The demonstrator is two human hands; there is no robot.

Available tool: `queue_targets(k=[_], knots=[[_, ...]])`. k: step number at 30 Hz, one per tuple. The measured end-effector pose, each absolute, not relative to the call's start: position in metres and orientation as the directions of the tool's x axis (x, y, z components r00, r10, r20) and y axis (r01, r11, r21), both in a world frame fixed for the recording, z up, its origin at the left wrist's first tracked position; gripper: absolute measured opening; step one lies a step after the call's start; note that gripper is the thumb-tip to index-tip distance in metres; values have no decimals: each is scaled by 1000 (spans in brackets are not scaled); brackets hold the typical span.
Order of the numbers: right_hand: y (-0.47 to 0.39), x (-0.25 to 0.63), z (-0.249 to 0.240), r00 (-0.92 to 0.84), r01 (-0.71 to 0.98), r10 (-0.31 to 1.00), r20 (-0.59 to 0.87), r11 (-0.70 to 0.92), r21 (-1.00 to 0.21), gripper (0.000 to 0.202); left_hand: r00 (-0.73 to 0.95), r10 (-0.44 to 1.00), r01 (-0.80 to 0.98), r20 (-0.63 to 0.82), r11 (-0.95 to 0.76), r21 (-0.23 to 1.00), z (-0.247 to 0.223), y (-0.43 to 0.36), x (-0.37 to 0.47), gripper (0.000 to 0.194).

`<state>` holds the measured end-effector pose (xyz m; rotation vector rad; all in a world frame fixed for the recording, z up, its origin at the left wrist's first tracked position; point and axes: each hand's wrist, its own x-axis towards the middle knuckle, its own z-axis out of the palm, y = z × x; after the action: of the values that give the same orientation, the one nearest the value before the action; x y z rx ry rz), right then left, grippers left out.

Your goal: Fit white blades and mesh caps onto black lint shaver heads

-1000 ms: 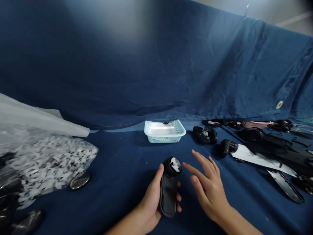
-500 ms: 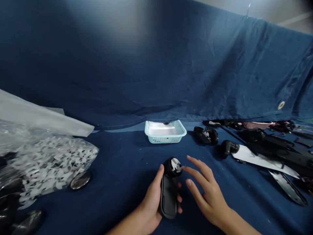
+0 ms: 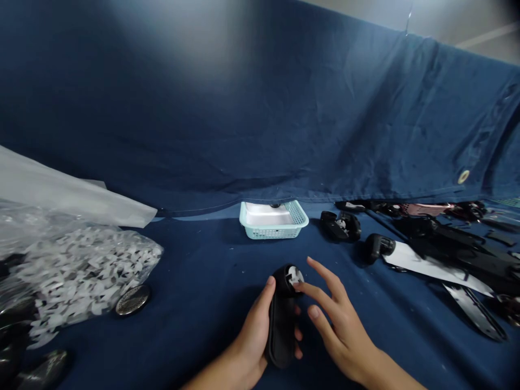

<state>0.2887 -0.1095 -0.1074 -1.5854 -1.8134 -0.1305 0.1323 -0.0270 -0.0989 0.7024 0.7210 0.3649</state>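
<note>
A black handheld part (image 3: 281, 330) with a rounded head is upright in my left hand (image 3: 255, 327), whose thumb and fingers wrap round its sides. Inside the round opening of the head sits a white piece (image 3: 294, 275). My right hand (image 3: 343, 319) is at the right of the head with its fingers spread. One fingertip touches the white piece or the rim beside it; the other fingers are apart and hold nothing.
A light blue basket (image 3: 274, 233) stands ahead, by the hanging blue cloth (image 3: 244, 119). At left lie a clear bag of white pieces (image 3: 93, 265) and a round dark disc (image 3: 133, 299). Black parts (image 3: 341, 225) and a white-and-black part (image 3: 430, 264) lie at right.
The black part has turned slightly in my left hand, so its head faces more to the right. My right hand has moved a little left, and its fingertip now reaches the head's opening.
</note>
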Motion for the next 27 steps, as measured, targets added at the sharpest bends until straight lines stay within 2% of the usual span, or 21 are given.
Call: queue_targets(k=[7, 15, 20, 23, 27], knots=[[-108, 286, -107, 92, 846, 857, 507, 201, -494, 37, 658, 570, -92, -491, 709, 699, -95, -29, 134, 65], [-108, 287, -109, 235, 753, 856, 462, 140, -643, 38, 665, 572, -58, -480, 680, 731, -98, -31, 133, 69], [-106, 287, -110, 323, 688, 847, 422, 96, -720, 38, 709, 503, -37, -494, 726, 687, -101, -25, 132, 76], [-107, 286, -110, 289, 708, 856, 429, 111, -698, 37, 726, 501, -79, -472, 742, 666, -104, -21, 131, 75], [-110, 285, -111, 150, 814, 853, 500, 181, -552, 38, 717, 525, -87, -458, 720, 688, -104, -23, 130, 74]])
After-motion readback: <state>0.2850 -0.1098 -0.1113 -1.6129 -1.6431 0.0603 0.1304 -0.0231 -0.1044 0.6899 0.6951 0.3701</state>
